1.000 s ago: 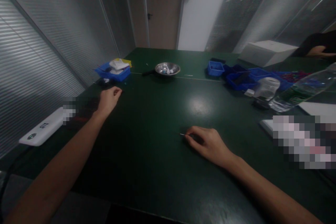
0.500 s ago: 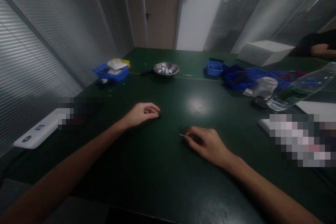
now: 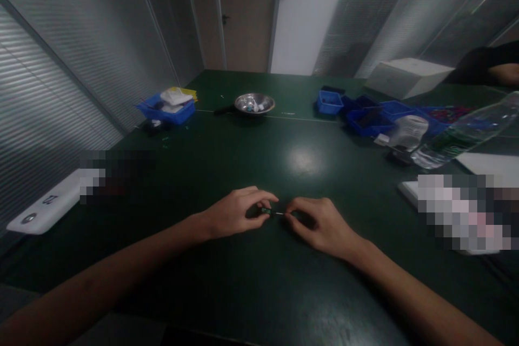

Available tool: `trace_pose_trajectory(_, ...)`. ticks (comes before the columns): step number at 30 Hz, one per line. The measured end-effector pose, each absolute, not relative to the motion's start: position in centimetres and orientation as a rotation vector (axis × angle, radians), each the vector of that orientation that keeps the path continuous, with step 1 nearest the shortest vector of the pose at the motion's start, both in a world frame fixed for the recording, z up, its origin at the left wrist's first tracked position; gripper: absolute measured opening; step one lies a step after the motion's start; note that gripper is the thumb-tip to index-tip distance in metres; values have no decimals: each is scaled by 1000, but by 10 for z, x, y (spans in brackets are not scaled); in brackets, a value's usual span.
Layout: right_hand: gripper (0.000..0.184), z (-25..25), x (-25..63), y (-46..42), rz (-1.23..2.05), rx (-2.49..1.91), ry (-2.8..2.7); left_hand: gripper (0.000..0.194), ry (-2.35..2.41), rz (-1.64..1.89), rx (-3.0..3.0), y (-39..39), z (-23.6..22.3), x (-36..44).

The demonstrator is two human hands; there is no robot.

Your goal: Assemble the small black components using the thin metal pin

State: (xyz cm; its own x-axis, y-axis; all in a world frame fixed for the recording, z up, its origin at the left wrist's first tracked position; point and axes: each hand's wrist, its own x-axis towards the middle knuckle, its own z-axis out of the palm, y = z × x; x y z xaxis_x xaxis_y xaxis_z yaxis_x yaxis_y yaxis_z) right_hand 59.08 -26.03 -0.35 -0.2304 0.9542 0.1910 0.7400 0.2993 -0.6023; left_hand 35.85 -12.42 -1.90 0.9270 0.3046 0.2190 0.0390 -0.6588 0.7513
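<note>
Near edge of the worktop (image 3: 227, 281), centre: our left hand (image 3: 237, 213) and right hand (image 3: 320, 224) meet fingertip to fingertip. Left hand pinches a small dark part (image 3: 265, 210) with a green glint between thumb and forefinger; right hand pinches a thin pin (image 3: 279, 214), its tip at or just short of the part — contact too small to tell. Both held just above the surface, wrists resting on it.

Risks as we judge them: light is dim and both pieces are tiny, so the pin could miss its hole and bend; a slip of either pinch would drop a dark part onto a dark top, hard to find again; pressing with the pin off-axis could flick the part out of the left fingers.

Left edge: white device (image 3: 42, 208). Right edge: bottle (image 3: 466, 135) lying tilted, clear of our hands. Far side: blue bin (image 3: 166, 108) at left, metal bowl (image 3: 254, 104) mid, blue trays (image 3: 365, 116) right, white box (image 3: 407, 77) beyond. Another person's arm (image 3: 503, 70) at far right corner
</note>
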Motion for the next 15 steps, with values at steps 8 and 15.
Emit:
trace_pose_trajectory(8,17,-3,588,-260,540,-1535,-2054,46,231,404,2253,-126,-17,359)
trace_pose_trajectory(15,18,-8,581,-258,571,-1478,-1934,48,230,371,2210,-127,-15,361)
